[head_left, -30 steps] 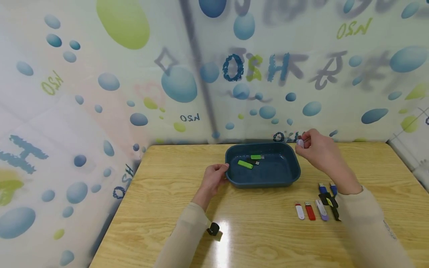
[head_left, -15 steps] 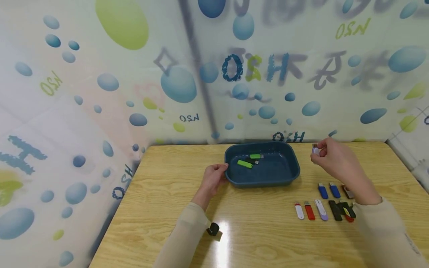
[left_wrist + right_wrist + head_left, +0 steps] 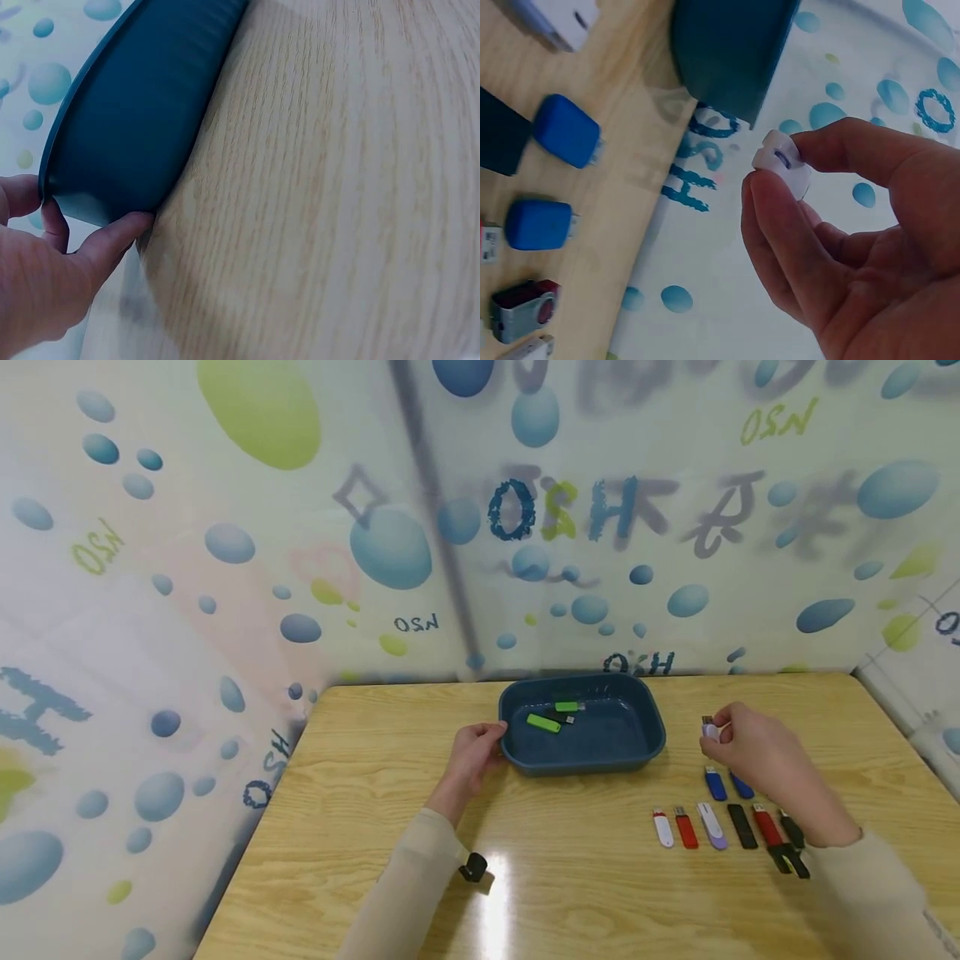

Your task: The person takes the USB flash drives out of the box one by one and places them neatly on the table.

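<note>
My left hand (image 3: 468, 766) grips the left end of a dark blue plastic bin (image 3: 585, 768), with one fingertip at the rim and another low on the outer wall (image 3: 127, 135). Pinched between thumb and fingers of my right hand (image 3: 768, 764) is a white and pale purple USB flash drive (image 3: 781, 161), its connector pointing away from me in the head view. That hand is to the right of the bin, just beyond two blue USB flash drives (image 3: 715, 785). Inside the bin lie a green USB flash drive (image 3: 543, 723), a second green one (image 3: 567, 707) and a dark one between them.
A row of several drives lies nearer me: white and red (image 3: 663, 829), red (image 3: 686, 829), white and purple (image 3: 711, 827), black (image 3: 742, 827). A camera-shaped drive (image 3: 525, 309) shows in the right wrist view. The patterned wall stands right behind the wooden table (image 3: 360, 793).
My right hand has moved right, away from the bin's edge, then nearer me, still pinching the white and purple drive. My left hand has stayed on the bin.
</note>
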The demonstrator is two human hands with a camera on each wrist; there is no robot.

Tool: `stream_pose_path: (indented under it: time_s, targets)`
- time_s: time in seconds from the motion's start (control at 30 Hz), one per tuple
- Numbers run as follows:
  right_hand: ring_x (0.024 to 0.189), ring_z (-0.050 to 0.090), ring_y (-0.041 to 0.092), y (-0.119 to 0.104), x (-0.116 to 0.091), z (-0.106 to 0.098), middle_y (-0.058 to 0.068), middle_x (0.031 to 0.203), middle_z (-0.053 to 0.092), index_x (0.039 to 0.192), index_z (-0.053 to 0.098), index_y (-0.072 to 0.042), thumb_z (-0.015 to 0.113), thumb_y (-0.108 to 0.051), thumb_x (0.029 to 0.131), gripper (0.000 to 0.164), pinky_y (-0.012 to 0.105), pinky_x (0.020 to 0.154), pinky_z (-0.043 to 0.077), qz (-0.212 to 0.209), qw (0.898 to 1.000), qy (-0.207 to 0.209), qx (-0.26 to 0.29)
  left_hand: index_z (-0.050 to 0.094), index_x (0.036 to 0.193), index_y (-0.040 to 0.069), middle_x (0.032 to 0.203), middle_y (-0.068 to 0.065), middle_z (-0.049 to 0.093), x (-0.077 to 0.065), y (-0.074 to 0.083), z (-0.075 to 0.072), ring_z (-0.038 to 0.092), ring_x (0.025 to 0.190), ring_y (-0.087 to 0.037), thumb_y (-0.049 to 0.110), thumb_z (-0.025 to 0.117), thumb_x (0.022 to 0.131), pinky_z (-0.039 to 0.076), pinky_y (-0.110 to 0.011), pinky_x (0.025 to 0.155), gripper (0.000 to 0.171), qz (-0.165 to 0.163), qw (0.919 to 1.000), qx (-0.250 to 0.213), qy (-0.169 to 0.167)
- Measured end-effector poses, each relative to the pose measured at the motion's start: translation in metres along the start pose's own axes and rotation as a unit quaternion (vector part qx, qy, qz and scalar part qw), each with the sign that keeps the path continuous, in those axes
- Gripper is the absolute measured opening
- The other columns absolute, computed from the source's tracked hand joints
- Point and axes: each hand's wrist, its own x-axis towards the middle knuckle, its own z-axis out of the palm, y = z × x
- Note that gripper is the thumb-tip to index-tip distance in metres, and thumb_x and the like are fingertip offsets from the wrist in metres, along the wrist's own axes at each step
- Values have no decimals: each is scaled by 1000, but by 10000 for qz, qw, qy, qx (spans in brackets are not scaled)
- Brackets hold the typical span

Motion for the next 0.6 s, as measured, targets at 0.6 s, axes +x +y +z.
stream_pose_path:
  time_s: [0.6]
  targets:
    - [63, 53, 21, 4, -2, 38, 15, 87, 65, 114, 60, 12, 70, -21, 97, 39, 33, 54, 43, 215, 9974, -494, -487, 60, 126, -14, 103, -14, 66, -4, 2, -2, 65, 80, -13, 21, 59, 107, 61, -38, 84, 40, 37, 9999, 14, -125]
